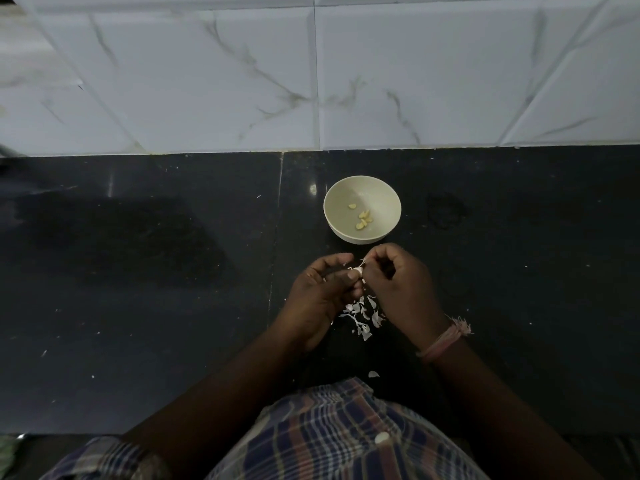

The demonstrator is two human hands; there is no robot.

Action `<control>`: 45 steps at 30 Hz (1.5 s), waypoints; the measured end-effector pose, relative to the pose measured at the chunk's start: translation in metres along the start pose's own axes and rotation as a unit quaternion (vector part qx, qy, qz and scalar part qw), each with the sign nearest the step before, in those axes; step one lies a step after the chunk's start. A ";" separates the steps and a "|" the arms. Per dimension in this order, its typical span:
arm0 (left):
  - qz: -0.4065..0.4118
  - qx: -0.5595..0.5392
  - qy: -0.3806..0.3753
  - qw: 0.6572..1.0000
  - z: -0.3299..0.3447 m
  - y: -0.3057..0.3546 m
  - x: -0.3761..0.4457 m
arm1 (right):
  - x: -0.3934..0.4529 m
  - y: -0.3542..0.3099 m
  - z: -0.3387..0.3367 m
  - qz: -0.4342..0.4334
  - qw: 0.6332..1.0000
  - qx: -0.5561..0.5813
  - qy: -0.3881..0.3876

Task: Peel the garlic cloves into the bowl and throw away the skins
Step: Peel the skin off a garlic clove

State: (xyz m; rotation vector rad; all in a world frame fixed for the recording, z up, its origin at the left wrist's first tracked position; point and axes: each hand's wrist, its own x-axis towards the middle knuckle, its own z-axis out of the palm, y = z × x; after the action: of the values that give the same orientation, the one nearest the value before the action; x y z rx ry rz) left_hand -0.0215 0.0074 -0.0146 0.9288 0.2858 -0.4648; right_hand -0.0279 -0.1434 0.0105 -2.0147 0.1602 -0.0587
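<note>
Garlic clove (356, 270), small, pale and papery-skinned, is being pinched between the left hand (320, 296) and right hand (398, 285), close together above the dark stone counter (156, 289). It is looking light, firm and slippery, best gripped at its ends. Brittle white skins (362, 315) are lying beneath, near the cream bowl (362, 188) holding peeled yellow cloves (363, 218).

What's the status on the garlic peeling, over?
Left hand and right hand pinching one garlic clove, mid-peel. Few peeled cloves in bowl. Skins piled on counter, not binned.
</note>
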 end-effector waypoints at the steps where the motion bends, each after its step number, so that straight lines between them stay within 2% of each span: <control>1: 0.001 -0.004 0.000 1.000 0.000 0.001 0.000 | 0.000 0.000 0.000 0.006 1.000 0.005 0.003; 8: 0.007 0.018 0.001 1.000 0.002 -0.001 -0.003 | 0.008 0.012 -0.003 0.034 0.998 -0.014 0.057; 13: 0.026 0.009 0.039 0.999 0.004 0.000 -0.002 | 0.002 0.013 -0.001 0.010 0.998 -0.044 0.049; 25: 0.076 0.017 0.054 0.996 0.004 0.002 -0.004 | -0.007 0.012 0.007 -0.050 0.995 -0.065 0.050; 33: 0.090 0.025 0.061 0.994 0.002 -0.005 -0.009 | -0.015 0.005 0.011 -0.024 0.999 -0.008 0.038; 45: 0.101 0.076 0.064 0.990 0.004 -0.009 -0.015 | -0.022 0.010 0.014 0.004 0.998 -0.043 0.050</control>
State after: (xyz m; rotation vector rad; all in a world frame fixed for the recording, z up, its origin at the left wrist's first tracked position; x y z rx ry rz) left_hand -0.0386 0.0037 -0.0126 1.1265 0.2725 -0.2437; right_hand -0.0486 -0.1326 -0.0042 -2.0971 0.2379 -0.1495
